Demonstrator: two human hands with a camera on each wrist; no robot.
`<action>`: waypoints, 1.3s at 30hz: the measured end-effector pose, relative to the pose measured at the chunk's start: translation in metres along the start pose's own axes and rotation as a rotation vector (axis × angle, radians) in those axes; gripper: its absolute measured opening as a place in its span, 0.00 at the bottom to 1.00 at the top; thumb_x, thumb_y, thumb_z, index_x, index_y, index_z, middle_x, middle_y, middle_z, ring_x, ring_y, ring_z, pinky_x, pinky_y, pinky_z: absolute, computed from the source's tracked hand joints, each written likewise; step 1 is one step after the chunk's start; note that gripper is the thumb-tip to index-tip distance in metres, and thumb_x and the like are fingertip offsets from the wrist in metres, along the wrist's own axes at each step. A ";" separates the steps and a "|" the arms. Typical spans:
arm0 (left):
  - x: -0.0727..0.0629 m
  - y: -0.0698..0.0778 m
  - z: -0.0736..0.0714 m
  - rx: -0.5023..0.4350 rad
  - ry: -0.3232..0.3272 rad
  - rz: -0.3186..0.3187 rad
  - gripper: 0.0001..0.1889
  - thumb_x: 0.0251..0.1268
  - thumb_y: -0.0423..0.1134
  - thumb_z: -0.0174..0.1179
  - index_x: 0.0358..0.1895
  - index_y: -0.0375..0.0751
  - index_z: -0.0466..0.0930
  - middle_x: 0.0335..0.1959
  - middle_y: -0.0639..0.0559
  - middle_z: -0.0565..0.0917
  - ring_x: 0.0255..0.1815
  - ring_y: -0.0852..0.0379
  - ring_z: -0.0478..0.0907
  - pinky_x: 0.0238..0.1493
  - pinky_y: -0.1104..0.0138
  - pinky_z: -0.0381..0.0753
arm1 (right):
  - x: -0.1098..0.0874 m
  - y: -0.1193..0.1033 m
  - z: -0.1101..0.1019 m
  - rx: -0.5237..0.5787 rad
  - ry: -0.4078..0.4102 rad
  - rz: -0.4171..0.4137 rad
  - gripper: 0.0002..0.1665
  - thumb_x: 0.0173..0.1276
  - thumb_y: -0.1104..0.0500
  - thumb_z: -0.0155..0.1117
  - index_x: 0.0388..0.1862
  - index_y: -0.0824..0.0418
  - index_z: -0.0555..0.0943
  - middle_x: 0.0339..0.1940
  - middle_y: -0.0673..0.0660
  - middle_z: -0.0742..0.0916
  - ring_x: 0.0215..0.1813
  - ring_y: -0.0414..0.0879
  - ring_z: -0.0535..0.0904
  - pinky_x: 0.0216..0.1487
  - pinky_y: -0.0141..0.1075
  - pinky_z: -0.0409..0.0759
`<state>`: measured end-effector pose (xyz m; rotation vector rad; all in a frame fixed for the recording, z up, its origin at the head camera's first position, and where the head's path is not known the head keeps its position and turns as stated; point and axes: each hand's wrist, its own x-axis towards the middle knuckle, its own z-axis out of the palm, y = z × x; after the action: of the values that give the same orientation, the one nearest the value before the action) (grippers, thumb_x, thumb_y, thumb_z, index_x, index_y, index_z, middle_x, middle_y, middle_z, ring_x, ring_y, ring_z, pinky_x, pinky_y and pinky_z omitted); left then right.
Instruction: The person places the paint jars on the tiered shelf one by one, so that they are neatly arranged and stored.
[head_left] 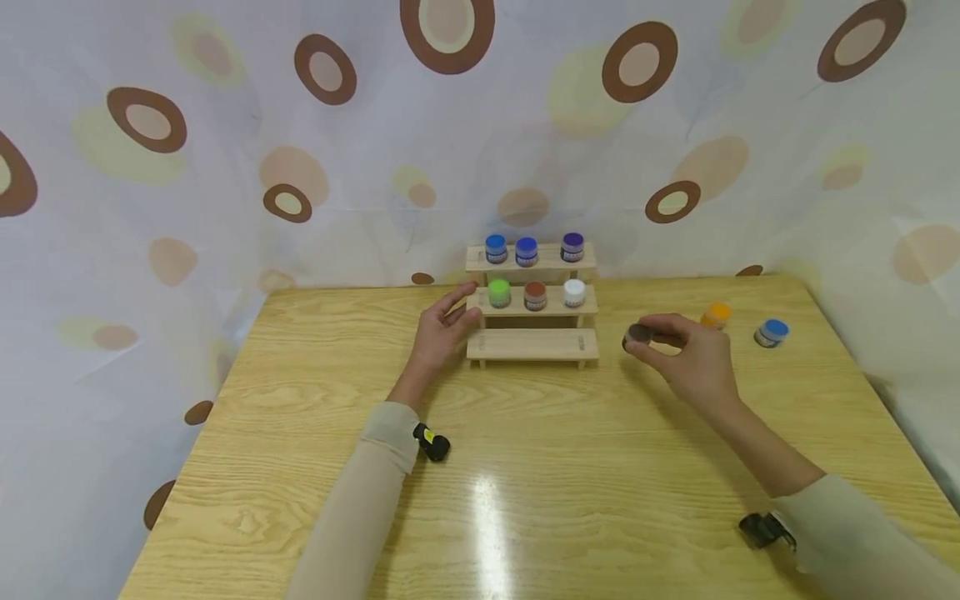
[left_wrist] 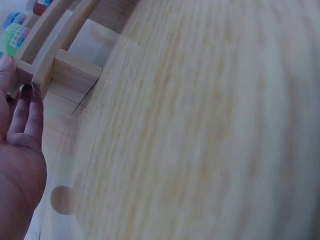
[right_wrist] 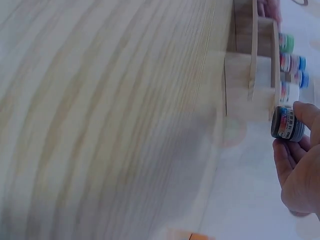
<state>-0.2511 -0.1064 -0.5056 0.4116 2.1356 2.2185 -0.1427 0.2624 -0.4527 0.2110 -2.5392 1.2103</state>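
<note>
A three-tier wooden stand rests on the table. My left hand grips its left end at the middle tier, the thumb in front and the fingers round the edge, also visible in the left wrist view. Between thumb and fingers, my right hand pinches a dark paint jar just right of the stand, off the table. On the top tier stand two blue jars and a purple jar. The middle tier bears a green jar, a brown jar and a white jar.
An orange jar stands on the table behind the right hand, partly hidden by it. Farther right is a blue-lidded jar. The wood-grain table meets a patterned cloth at the back and sides.
</note>
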 end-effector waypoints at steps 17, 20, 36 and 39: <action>-0.001 -0.004 0.000 0.006 -0.017 0.034 0.25 0.78 0.34 0.63 0.75 0.37 0.75 0.78 0.44 0.73 0.74 0.41 0.75 0.68 0.63 0.81 | 0.015 -0.045 0.079 0.154 -0.077 -0.035 0.24 0.60 0.58 0.86 0.52 0.64 0.89 0.47 0.59 0.92 0.49 0.53 0.89 0.48 0.46 0.91; -0.001 -0.003 0.000 0.006 -0.019 0.037 0.25 0.78 0.34 0.63 0.75 0.37 0.75 0.78 0.45 0.73 0.74 0.41 0.75 0.68 0.62 0.81 | 0.021 -0.051 0.091 0.186 -0.093 -0.032 0.23 0.60 0.58 0.86 0.51 0.65 0.89 0.47 0.60 0.92 0.49 0.53 0.89 0.50 0.46 0.91; -0.001 -0.002 -0.002 -0.013 0.003 0.022 0.25 0.78 0.32 0.63 0.74 0.36 0.76 0.77 0.45 0.74 0.73 0.41 0.76 0.65 0.65 0.83 | 0.035 -0.073 0.149 0.138 -0.107 -0.082 0.22 0.62 0.57 0.85 0.51 0.66 0.88 0.47 0.61 0.92 0.48 0.53 0.90 0.49 0.47 0.91; -0.001 -0.002 0.000 -0.011 -0.010 0.033 0.25 0.78 0.32 0.63 0.74 0.36 0.75 0.77 0.45 0.74 0.73 0.40 0.76 0.66 0.64 0.83 | 0.034 -0.075 0.150 0.141 -0.105 -0.081 0.21 0.62 0.58 0.84 0.51 0.66 0.88 0.47 0.61 0.92 0.49 0.54 0.90 0.49 0.46 0.91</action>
<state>-0.2506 -0.1063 -0.5076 0.4601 2.1262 2.2388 -0.1881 0.0987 -0.4752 0.4168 -2.5064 1.3813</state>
